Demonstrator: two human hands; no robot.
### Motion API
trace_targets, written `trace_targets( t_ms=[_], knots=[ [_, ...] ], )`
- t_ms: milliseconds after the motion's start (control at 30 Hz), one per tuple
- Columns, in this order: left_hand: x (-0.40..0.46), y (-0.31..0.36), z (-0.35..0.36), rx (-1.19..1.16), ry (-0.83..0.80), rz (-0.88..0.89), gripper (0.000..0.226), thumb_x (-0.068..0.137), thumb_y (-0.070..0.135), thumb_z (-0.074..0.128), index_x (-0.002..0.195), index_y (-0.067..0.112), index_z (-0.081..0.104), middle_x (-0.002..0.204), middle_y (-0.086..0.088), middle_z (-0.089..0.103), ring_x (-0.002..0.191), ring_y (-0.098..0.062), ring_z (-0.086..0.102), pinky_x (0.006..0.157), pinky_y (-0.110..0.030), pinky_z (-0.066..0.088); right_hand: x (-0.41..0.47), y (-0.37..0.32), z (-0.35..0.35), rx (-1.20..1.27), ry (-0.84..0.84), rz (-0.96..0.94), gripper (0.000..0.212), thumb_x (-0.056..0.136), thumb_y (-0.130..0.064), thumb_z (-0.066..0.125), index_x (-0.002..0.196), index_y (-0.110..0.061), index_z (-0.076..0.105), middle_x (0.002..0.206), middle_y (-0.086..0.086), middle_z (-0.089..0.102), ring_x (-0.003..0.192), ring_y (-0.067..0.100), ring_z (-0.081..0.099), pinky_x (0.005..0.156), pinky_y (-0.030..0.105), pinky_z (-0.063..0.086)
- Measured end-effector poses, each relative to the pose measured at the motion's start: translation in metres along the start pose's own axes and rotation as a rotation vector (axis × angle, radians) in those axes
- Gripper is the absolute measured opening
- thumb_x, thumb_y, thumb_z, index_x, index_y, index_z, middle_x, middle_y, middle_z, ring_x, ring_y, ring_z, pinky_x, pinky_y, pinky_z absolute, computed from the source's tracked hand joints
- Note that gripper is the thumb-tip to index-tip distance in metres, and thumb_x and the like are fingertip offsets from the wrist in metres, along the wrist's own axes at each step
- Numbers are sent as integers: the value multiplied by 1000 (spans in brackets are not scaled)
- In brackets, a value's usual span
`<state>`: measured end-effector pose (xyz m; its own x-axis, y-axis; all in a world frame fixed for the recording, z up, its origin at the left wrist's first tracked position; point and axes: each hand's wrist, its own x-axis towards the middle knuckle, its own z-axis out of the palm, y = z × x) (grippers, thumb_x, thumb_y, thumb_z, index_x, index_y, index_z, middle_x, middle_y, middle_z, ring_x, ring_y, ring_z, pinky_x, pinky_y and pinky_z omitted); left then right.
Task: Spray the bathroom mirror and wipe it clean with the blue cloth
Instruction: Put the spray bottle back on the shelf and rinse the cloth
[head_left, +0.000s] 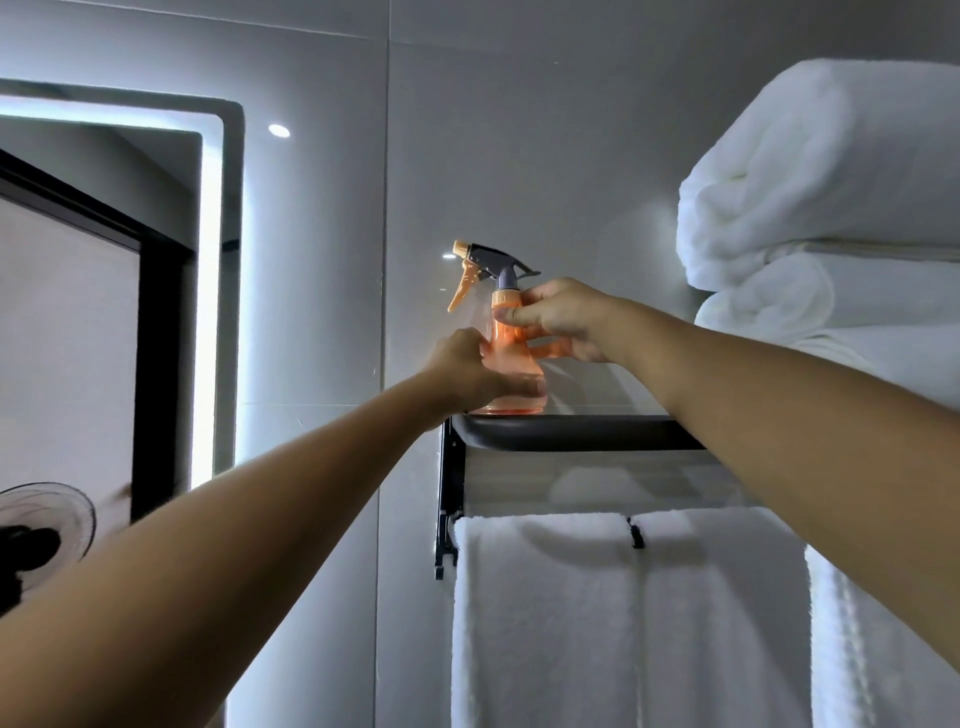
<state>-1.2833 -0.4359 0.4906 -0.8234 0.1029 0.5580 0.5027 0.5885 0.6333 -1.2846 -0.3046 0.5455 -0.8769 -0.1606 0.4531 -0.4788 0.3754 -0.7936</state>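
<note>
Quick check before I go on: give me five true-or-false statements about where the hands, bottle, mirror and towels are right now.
1. Both hands hold the spray bottle. True: left hand at its base, right hand at its neck.
2. The bottle lies on its side. False: it stands upright on the black shelf.
3. The lit mirror is left of the shelf. True.
4. A blue cloth hangs below the shelf. False: a white hanging towel does; no blue cloth shows.
5. Rolled towels sit upper right. True.
</note>
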Motion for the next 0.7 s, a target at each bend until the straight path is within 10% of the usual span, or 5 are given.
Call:
trace_targets(
  t_ms=[700],
  knots=[
    [-2, 0, -4, -99, -74, -75, 73, 77, 39, 77, 135, 10, 42, 130, -10, 49, 107, -22, 51, 76, -25, 46, 3, 10, 4, -101, 188, 5, 53, 80, -35, 77, 120, -5, 57, 109, 13, 67, 99, 28, 66, 89, 45, 55]
  ],
)
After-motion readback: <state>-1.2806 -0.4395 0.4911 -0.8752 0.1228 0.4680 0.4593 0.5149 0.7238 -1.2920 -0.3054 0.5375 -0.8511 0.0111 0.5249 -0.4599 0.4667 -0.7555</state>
